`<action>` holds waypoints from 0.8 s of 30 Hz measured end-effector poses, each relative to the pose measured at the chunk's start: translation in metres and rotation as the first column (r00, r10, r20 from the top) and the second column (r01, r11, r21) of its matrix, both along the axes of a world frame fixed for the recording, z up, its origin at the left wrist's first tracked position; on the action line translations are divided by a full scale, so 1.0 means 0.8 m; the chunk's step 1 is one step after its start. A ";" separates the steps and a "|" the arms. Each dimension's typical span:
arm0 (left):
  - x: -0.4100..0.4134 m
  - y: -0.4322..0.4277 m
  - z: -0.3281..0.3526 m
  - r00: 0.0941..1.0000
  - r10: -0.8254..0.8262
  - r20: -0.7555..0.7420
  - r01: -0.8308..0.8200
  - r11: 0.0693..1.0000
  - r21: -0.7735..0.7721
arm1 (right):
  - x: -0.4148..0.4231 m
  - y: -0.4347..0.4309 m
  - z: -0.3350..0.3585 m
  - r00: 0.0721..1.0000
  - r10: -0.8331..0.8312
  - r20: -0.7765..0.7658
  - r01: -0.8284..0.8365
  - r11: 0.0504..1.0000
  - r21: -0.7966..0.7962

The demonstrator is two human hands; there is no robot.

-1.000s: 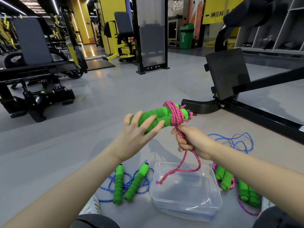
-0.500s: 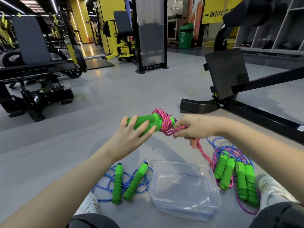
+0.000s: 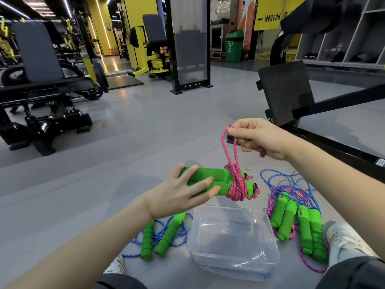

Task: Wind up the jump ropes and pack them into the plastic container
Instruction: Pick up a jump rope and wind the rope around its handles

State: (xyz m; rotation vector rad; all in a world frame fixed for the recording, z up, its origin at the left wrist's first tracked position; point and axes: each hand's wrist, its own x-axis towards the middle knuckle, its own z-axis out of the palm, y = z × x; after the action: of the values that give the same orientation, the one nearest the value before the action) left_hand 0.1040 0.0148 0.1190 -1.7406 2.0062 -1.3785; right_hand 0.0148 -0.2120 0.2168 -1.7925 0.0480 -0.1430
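My left hand [image 3: 183, 195] grips the two green foam handles [image 3: 210, 180] of a jump rope, held side by side above the floor. Pink cord [image 3: 237, 184] is wound in several turns round the handles' right end. My right hand [image 3: 260, 136] pinches a loop of that pink cord [image 3: 228, 142] and holds it up above the handles. Below them a clear plastic container [image 3: 235, 261] sits on the floor with nothing in it.
A blue-corded rope with green handles [image 3: 160, 234] lies left of the container. Right of it lie several green handles [image 3: 298, 222] tangled in pink and blue cord [image 3: 285, 180]. My shoe [image 3: 345, 240] is at the right. A black machine frame [image 3: 312, 109] stands behind.
My right hand has risen from beside the handles to above them, pulling the cord loop upward. My left hand has lowered the handles toward the container.
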 end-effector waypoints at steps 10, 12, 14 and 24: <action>0.050 0.036 -0.011 0.942 0.336 -0.004 -0.335 0.941 0.033 | -0.035 0.023 0.071 0.920 0.035 -0.391 -0.270 0.777 -0.568; 0.064 0.046 -0.006 0.898 0.439 -0.022 -0.440 0.898 -0.001 | -0.032 0.032 0.072 0.924 0.021 -0.382 -0.277 0.727 -0.629; 0.073 0.054 -0.004 0.859 0.511 -0.027 -0.511 0.859 -0.013 | -0.029 0.038 0.070 0.924 0.039 -0.382 -0.288 0.727 -0.623; 0.080 0.063 0.001 0.724 0.680 -0.118 -0.675 0.733 0.083 | -0.025 0.052 0.059 0.980 0.161 -0.115 -0.198 0.764 -0.614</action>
State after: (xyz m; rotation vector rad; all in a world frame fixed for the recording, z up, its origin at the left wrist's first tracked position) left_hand 0.1679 0.0648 0.1200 -2.2741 1.1796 -0.9707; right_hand -0.0054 -0.1707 0.2638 -2.4601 -0.1523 0.0412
